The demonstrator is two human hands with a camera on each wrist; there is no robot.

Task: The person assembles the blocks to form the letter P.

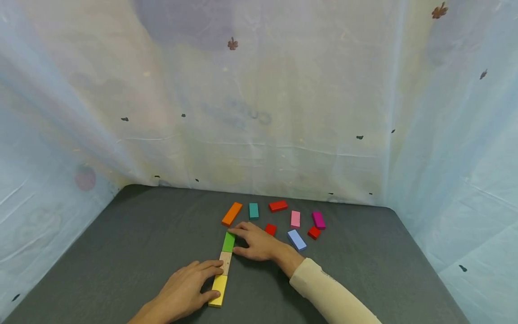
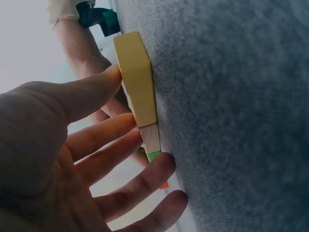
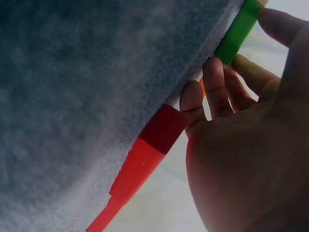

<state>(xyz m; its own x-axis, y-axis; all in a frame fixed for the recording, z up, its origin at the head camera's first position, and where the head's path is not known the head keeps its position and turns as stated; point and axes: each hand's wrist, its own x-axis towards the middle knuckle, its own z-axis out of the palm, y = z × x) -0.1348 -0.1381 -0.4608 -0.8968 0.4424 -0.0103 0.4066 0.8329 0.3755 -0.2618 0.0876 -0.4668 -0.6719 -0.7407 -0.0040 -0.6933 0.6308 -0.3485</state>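
Two hands meet along a short row of coloured blocks

From where I stand, the left hand (image 1: 186, 285) is at the bottom of the head view, left of centre, its fingers relaxed and spread. Its thumb touches a yellow block (image 1: 220, 282), while the nearest fingers reach a plain wooden block (image 1: 227, 261). The left wrist view shows the last two fingers fanned out apart from the others.

The right hand (image 1: 259, 243), just below the middle of the head view, is also loosely spread rather than clenched. Its fingertips are at the far end of a green block (image 1: 228, 242), the thumb beside its nearer end. Yellow, wood and green lie end to end, a slanting row left of centre in the lower part of the frame.

Just beyond the row lies an orange block (image 1: 232, 214), with a teal block (image 1: 253, 211) to its right. A red block (image 1: 270, 229) peeks out right behind the right hand. Farther right are a light blue block (image 1: 297, 240), a pink block (image 1: 295, 219) and a magenta block (image 1: 319, 220). A cream sleeve (image 1: 323, 288) runs to the bottom edge. All the blocks rest on a dark grey tabletop (image 1: 384, 270), with a pale curtain (image 1: 283, 90) filling the upper frame.
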